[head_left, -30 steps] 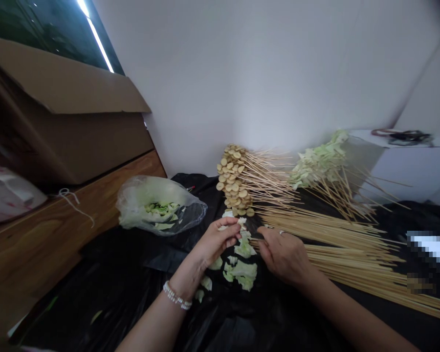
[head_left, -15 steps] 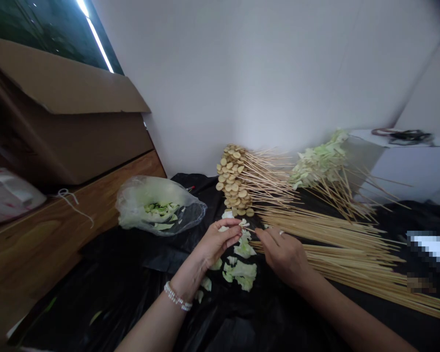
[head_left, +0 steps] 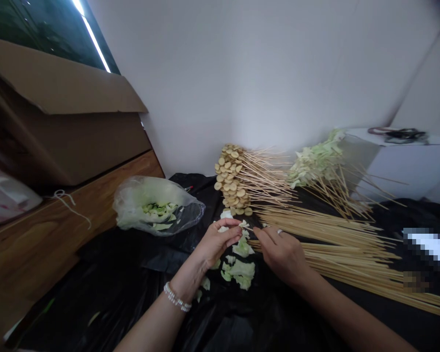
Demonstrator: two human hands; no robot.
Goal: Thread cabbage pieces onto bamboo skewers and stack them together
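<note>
Left hand (head_left: pixel 217 240): grip pinched on pale leaf piece (head_left: pixel 244 223), which sat at its two o'clock. Right hand (head_left: pixel 281 252), at three o'clock: grip clamped on thin skewer (head_left: pixel 250 228), tip towards nine. Clean piercing probably needed a slow, straight push, leaf steadied.

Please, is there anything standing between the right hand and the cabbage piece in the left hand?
Nothing visible blocks the way: only the thin skewer, held by the right hand, runs across the gap towards the cabbage piece in the left hand.
</note>
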